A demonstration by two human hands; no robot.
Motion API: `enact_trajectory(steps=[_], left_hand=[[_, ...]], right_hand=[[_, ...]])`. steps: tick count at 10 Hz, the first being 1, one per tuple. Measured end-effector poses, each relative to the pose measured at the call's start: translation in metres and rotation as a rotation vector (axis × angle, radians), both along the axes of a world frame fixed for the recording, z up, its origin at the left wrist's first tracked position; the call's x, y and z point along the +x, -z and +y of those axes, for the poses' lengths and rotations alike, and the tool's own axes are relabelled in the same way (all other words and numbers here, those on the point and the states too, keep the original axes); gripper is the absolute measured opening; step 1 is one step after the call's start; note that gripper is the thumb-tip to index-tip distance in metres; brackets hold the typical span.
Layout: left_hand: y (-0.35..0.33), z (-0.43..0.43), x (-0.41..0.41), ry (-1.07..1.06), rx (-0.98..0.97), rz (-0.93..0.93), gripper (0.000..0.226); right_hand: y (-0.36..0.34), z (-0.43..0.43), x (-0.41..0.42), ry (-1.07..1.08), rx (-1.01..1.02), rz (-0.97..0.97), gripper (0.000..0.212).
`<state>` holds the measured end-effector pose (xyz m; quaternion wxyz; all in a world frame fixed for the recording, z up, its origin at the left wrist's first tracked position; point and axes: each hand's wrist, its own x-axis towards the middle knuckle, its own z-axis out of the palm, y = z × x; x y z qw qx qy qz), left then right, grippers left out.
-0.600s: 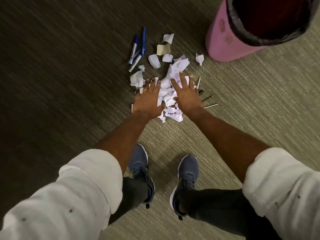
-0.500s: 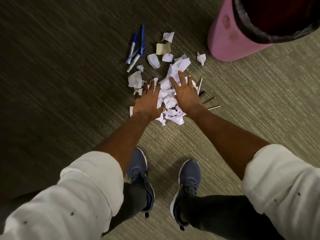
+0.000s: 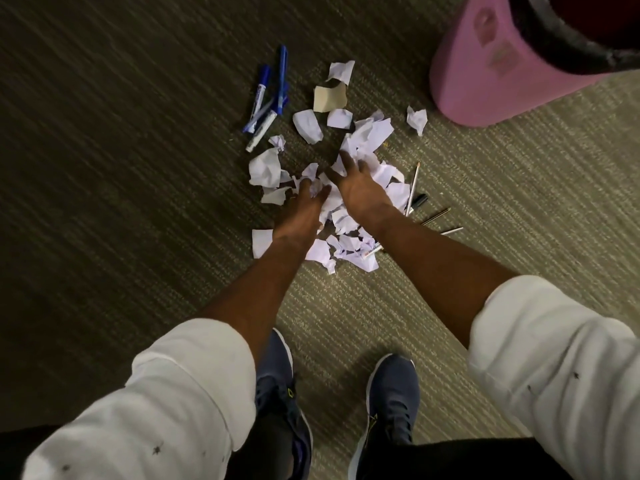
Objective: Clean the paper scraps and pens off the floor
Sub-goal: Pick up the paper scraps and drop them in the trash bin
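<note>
Left hand (image 3: 302, 208) curls on paper scraps (image 3: 367, 136); right hand (image 3: 360, 189) spread atop

I get a dim view: the floor (image 3: 104, 174) is dark on the left and brighter on the right, with slight blur and bowed edges.
</note>
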<state>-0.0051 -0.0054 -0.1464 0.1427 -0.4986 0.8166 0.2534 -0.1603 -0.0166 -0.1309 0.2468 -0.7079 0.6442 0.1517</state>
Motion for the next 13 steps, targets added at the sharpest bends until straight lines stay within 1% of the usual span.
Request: enact_trajectory(steps=[1, 2, 3, 4, 5, 6, 7, 8, 9, 10, 11, 12, 13], left_hand=[[0.009, -0.003, 0.000, -0.232, 0.107, 0.251, 0.055], [-0.002, 0.000, -0.006, -0.326, 0.113, 0.282, 0.050], [-0.005, -0.006, -0.004, -0.341, 0.084, 0.155, 0.036], [-0.009, -0.018, 0.000, -0.343, 0.109, 0.118, 0.027], [-0.020, -0.032, 0.002, -0.301, 0.052, 0.111, 0.025], [-0.041, -0.043, -0.001, -0.308, 0.055, 0.093, 0.023], [-0.065, -0.051, 0.000, -0.310, 0.055, 0.111, 0.022], [-0.088, -0.061, 0.002, -0.320, 0.073, 0.122, 0.021], [-0.118, -0.080, -0.002, -0.313, 0.104, 0.085, 0.027], [-0.151, -0.115, -0.016, -0.268, 0.095, 0.111, 0.029], [-0.190, -0.158, -0.042, -0.218, -0.001, 0.301, 0.026], [-0.234, -0.192, -0.081, -0.256, -0.072, 0.563, 0.031], [-0.272, -0.214, -0.126, -0.236, -0.183, 0.722, 0.034]], right_hand=[[0.001, 0.000, -0.001, -0.057, -0.009, 0.027, 0.059], [0.006, 0.001, 0.000, -0.024, -0.069, 0.001, 0.045], [0.005, 0.000, 0.002, -0.034, -0.123, -0.013, 0.037], [0.001, -0.006, -0.004, -0.037, -0.170, -0.024, 0.029], [-0.008, -0.012, -0.011, 0.022, -0.200, -0.088, 0.026], [-0.022, -0.019, -0.014, 0.150, -0.159, -0.166, 0.027], [-0.045, -0.022, -0.021, 0.156, -0.172, -0.170, 0.025], [-0.076, -0.025, -0.040, 0.109, -0.247, -0.144, 0.024], [-0.117, -0.035, -0.060, 0.088, -0.325, -0.152, 0.018], [-0.171, -0.051, -0.082, 0.074, -0.411, -0.178, 0.017], [-0.230, -0.068, -0.115, 0.107, -0.501, -0.207, 0.019], [-0.291, -0.080, -0.156, 0.254, -0.646, -0.195, 0.022], [-0.328, -0.091, -0.203, 0.417, -0.740, -0.151, 0.026]])
